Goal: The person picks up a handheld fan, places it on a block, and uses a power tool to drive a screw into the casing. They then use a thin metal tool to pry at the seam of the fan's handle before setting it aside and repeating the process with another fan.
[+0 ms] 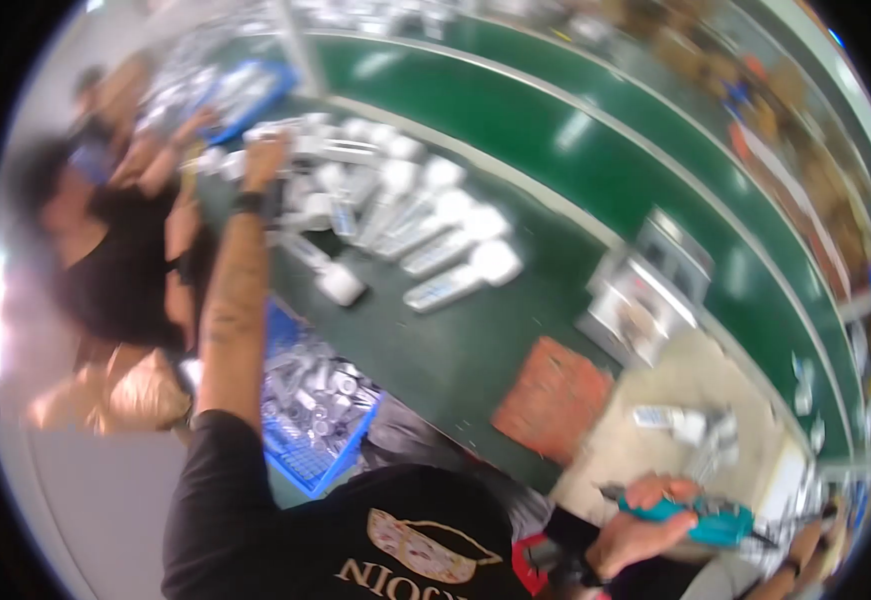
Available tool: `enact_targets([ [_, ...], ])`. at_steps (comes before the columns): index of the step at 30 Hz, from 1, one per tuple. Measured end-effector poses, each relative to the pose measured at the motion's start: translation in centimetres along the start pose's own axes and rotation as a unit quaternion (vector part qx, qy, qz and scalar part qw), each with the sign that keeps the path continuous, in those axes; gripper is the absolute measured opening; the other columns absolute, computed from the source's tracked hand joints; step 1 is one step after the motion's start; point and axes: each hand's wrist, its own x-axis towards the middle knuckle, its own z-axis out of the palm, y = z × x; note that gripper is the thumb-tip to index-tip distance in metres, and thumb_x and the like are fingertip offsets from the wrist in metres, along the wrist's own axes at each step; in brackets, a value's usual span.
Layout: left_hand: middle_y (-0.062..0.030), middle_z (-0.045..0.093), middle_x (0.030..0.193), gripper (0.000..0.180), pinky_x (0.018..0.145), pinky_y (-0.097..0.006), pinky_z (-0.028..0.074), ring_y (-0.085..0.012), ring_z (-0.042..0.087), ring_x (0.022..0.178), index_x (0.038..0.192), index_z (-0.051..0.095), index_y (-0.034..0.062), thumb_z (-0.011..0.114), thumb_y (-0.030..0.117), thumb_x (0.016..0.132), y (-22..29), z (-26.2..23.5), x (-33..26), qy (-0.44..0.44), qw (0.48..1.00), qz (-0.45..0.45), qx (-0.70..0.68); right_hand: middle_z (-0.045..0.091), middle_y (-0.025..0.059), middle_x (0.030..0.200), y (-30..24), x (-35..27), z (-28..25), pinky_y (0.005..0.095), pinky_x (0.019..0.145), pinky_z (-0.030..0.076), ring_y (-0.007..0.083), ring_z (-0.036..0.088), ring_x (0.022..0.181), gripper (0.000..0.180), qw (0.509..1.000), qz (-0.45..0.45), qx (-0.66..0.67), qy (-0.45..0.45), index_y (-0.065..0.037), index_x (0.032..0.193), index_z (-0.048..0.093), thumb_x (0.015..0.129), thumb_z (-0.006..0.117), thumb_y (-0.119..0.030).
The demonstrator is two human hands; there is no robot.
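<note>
Screwdriver [721, 522], teal, clamped in right hand [646, 530] near orange mat [554, 398]. Left hand [266, 160] far beyond mat, touching white parts [406, 215]; grip unclear, blurred.

Your view: bright overhead light, glare on the green bench [516, 130]; heavy motion blur, edges bent.

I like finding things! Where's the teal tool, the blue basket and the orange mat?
teal tool [701, 520], head view, on its body.
blue basket [301, 465], head view, on its front rim.
orange mat [556, 395], head view, on its middle.
</note>
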Motion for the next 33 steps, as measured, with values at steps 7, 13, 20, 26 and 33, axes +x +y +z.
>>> enact_targets([
  [7,-0.0177,0.066,0.122,0.030,0.095,-0.039,0.049,-0.0294,0.064,0.109,0.121,0.067,-0.0002,0.068,0.011,0.092,30.3,-27.7,-10.0,0.255,0.793,0.122,-0.540,0.045,0.0036,0.061,-2.0,-0.9,1.1,0.0302,0.047,0.038,0.0153,0.046,0.052,0.067,0.993,-0.005,-0.112,0.025,-0.003,0.098,0.047,0.089,0.060,-0.068],
  [13,-0.0172,0.062,0.105,0.035,0.087,-0.043,0.053,-0.0350,0.063,0.099,0.113,0.061,-0.0023,0.065,0.023,0.089,50.6,-37.2,-26.8,-0.014,0.566,0.527,-0.633,0.048,0.0051,0.063,-1.9,-1.4,1.2,0.0310,0.049,0.040,0.0168,0.049,0.053,0.067,0.993,-0.006,-0.122,0.006,-0.001,0.100,0.048,0.089,0.063,-0.065],
  [20,-0.0123,0.060,0.108,0.053,0.083,-0.041,0.053,-0.0309,0.060,0.101,0.125,0.051,0.0013,0.069,0.035,0.087,61.9,-36.7,-32.2,-0.133,0.656,0.524,-0.526,0.056,0.0083,0.071,-2.1,-2.6,-1.0,0.0314,0.057,0.047,0.0190,0.056,0.062,0.066,0.988,0.014,-0.155,0.013,0.001,0.105,0.050,0.086,0.073,-0.058],
  [26,-0.0098,0.063,0.099,0.032,0.078,-0.042,0.053,-0.0299,0.063,0.095,0.109,0.063,0.0031,0.071,0.024,0.086,57.3,-38.4,-31.3,-0.053,0.588,0.502,-0.632,0.057,0.0084,0.074,-0.4,-1.4,-3.6,0.0312,0.060,0.048,0.0189,0.057,0.064,0.062,0.977,-0.011,-0.210,0.043,0.004,0.108,0.053,0.089,0.071,-0.053],
  [33,-0.0102,0.068,0.096,0.027,0.075,-0.039,0.053,-0.0293,0.064,0.086,0.105,0.072,0.0043,0.076,0.013,0.080,48.0,-37.3,-28.7,-0.113,0.561,0.478,-0.666,0.059,0.0085,0.079,1.5,1.5,-3.0,0.0331,0.068,0.049,0.0218,0.062,0.074,0.058,0.976,-0.008,-0.215,0.022,0.005,0.112,0.054,0.093,0.069,-0.047],
])
